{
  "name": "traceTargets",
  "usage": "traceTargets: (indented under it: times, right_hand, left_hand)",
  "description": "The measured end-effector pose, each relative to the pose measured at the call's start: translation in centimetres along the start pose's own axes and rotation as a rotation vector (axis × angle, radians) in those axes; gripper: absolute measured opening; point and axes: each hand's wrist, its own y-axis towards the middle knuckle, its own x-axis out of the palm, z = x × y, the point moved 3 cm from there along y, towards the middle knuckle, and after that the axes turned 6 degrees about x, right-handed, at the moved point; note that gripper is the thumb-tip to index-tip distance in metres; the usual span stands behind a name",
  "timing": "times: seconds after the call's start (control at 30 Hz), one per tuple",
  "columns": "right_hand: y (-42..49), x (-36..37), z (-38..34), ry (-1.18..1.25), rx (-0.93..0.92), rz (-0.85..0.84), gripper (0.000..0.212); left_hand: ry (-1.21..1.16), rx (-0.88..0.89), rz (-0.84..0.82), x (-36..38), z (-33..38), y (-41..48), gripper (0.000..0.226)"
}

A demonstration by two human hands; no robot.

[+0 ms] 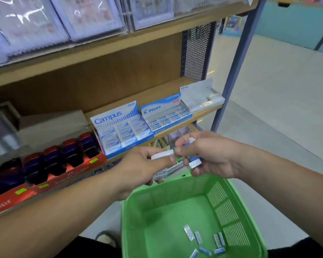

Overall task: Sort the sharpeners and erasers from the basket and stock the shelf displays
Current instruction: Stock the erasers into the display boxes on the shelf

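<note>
Both hands meet above the far rim of the green basket (237, 202). My left hand (144, 164) grips several blue-and-white erasers (161, 154), one between thumb and fingers and more under the palm. My right hand (209, 155) holds other erasers (195, 162) in curled fingers, and its fingertips touch the left hand's eraser. Several small blue-and-white erasers (203, 241) lie on the basket floor. On the shelf behind stand a Campus eraser display box (119, 127) and a Pilot eraser display box (166, 116).
A red Faber-Castell tray (50, 164) of dark blue and red sharpeners sits left on the shelf. A grey-white display box (201, 95) stands at the shelf's right end by a blue-grey upright (237, 67). Plastic-wrapped items fill the upper shelf. Pale floor lies to the right.
</note>
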Motion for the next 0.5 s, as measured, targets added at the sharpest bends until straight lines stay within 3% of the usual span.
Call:
traceTargets:
  times: [0.13,0.23,0.33,0.5]
  right_hand:
    - [0.8,0.0,0.2,-0.200,-0.179,0.024,0.015]
    - [1.9,-0.7,0.0,-0.296,-0.264,0.123,0.003]
    - [3.0,-1.0,0.0,-0.291,-0.274,0.148,0.006]
    - [4.6,-1.2,0.1,-0.213,-0.235,0.045,0.006]
  left_hand:
    - [0.000,0.058,-0.019,-0.8,0.5,1.0,0.022]
    - [0.020,0.074,-0.072,-0.8,0.9,2.1,0.015]
    - [-0.052,0.051,-0.083,-0.5,0.8,3.2,0.016]
    - [-0.139,0.018,-0.097,-0.7,0.2,4.4,0.024]
